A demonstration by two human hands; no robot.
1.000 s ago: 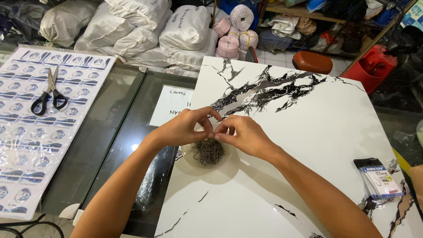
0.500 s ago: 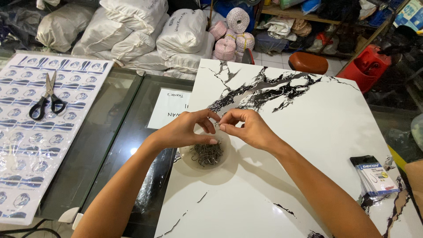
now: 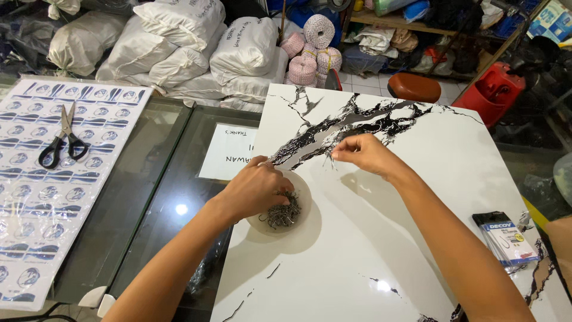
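A small round white dish [image 3: 301, 188] sits on a white slab with black veins [image 3: 417, 238]. In the dish lies a tangled heap of thin dark metal hooks [image 3: 283, 213]. My left hand [image 3: 256, 189] rests over the dish's left rim, fingers curled into the heap. My right hand [image 3: 364, 154] is raised a little above the slab to the right of the dish, its fingertips pinched on something too small to make out, maybe a single hook.
Black-handled scissors [image 3: 62, 143] lie on a printed sheet [image 3: 36, 197] on the glass counter [image 3: 155, 179] at left. A small packet [image 3: 503, 238] lies at the slab's right. White sacks [image 3: 196, 48], twine spools [image 3: 310, 50] and a red container [image 3: 493, 92] stand behind.
My hands, together above the dish before, have parted. The right hand moved up and to the right with its pinch; the left dropped onto the heap in the dish.
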